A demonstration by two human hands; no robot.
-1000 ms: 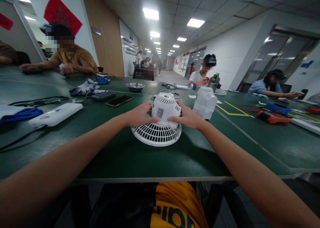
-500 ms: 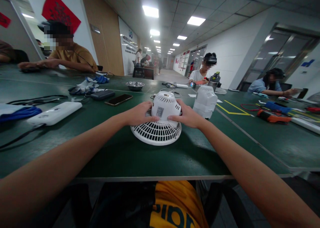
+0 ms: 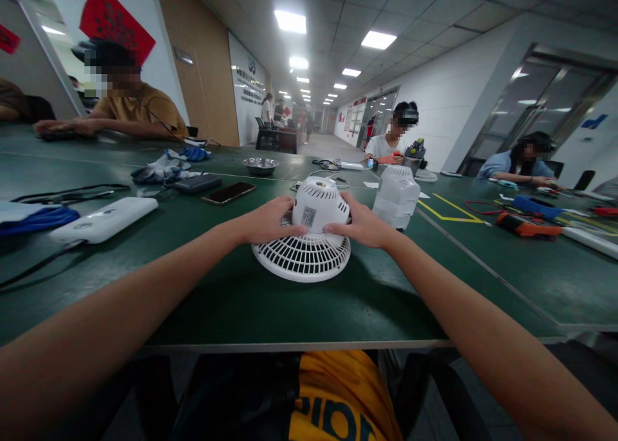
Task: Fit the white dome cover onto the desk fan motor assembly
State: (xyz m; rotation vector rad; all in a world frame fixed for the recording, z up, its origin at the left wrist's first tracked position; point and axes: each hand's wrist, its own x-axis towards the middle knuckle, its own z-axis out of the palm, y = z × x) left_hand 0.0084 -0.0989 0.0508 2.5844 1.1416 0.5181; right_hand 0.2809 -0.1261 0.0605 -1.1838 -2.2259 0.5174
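A white fan head (image 3: 321, 199) rests face down on the green table, its round slatted grille (image 3: 302, 259) against the top and its vented motor housing upward. A grey label shows on the housing's near side. My left hand (image 3: 273, 221) grips the housing from the left, thumb in front. On the other side my right hand (image 3: 360, 221) holds it, with its thumb across the front; the far fingers of both hands are partly hidden. Just to the right stands a separate white plastic housing (image 3: 396, 197), upright and apart from my hands.
A phone (image 3: 230, 193), a metal bowl (image 3: 261, 166) and a white power bank (image 3: 105, 219) lie to the left, with gloves (image 3: 163, 170) behind. An orange-black multimeter (image 3: 528, 226) is at right. The table's front edge (image 3: 299, 347) runs before my lap. Several people sit around.
My hands and the fan head stay practically still. At the far right, a seated person's hands have lowered toward the table.
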